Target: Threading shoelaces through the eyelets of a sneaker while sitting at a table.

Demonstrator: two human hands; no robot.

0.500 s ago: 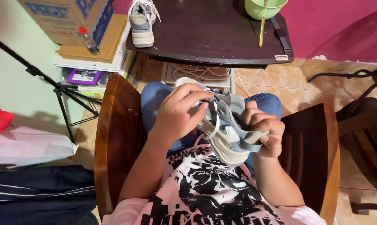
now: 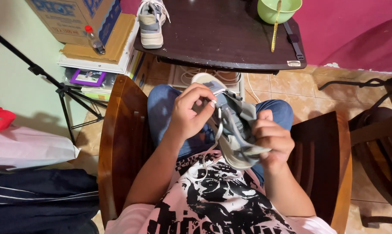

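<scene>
Dark bench [image 2: 222,39] ahead, carrying second sneaker [image 2: 151,21], green bowl [image 2: 279,9]. Wooden chair [image 2: 118,143] under person; cardboard box [image 2: 74,17] and tripod [image 2: 61,89] left. Grey sneaker [image 2: 235,125] held over lap, nothing blocking it. Long axis runs away from person, toe toward bench, tilted left. Left hand [image 2: 189,113] grip pinched on white lace [image 2: 219,125]. Right hand [image 2: 272,141] grip clamped on sneaker's heel end.

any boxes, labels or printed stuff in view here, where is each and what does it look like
Cardboard box: top left, on flat cardboard, brown with blue print.
Small bottle: against that box, clear, red cap.
Purple-framed package: under the stack, flat, rectangular.
Pale sticker: dark table's front edge, small.
</scene>
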